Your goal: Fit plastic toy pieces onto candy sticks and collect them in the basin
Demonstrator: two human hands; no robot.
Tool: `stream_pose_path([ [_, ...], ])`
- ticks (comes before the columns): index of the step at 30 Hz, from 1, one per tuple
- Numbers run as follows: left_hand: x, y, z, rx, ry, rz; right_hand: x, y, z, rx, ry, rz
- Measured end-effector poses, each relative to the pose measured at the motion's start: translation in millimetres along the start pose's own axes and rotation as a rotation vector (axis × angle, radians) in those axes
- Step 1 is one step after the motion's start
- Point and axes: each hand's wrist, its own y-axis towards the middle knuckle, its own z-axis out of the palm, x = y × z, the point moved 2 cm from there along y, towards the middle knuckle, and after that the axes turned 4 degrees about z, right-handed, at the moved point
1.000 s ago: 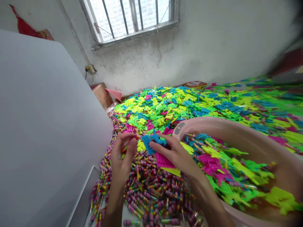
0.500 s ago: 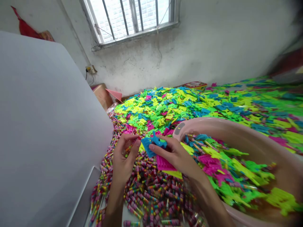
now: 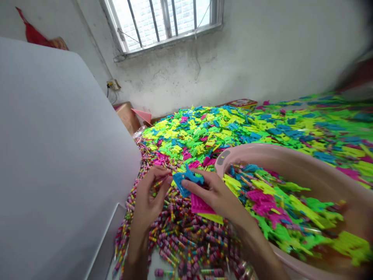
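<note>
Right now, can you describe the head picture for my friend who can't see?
A person's right hand holds a blue piece, with the left hand close beside it. Below lie many tubes; behind is a colourful pile of pieces, and a pink tub at right holds more.

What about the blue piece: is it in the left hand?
No, the right hand holds the blue piece, its thumb against it.

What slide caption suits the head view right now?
Right hand holds a blue plastic piece beside the left hand, over scattered striped tubes, with a pink tub alongside.
</note>
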Motion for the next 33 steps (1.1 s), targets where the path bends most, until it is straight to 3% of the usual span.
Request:
stream_pose_path([
  [6, 1, -1, -8.8, 0.016, 0.017, 0.002, -6, 3, 14, 0.037, 0.225, 0.119],
  [12, 2, -1, -9.4, 0.06, 0.104, 0.035, -5, 3, 15, -0.013, 0.18, 0.088],
  [17, 9, 1, -3.7, 0.06, 0.117, 0.017, -10, 6, 15, -0.058, 0.278, 0.182],
  [24, 15, 0, 14.6, 0.165, 0.379, -0.09, -25, 13, -4, -0.134, 0.16, 0.263],
  [29, 13, -4, 23.5, 0.182, 0.557, -0.02, -22, 10, -16, -0.097, 0.094, 0.261],
  [33, 16, -5, 28.1, 0.145, 0.571, 0.054, -21, 10, -16, -0.037, 0.091, 0.254],
])
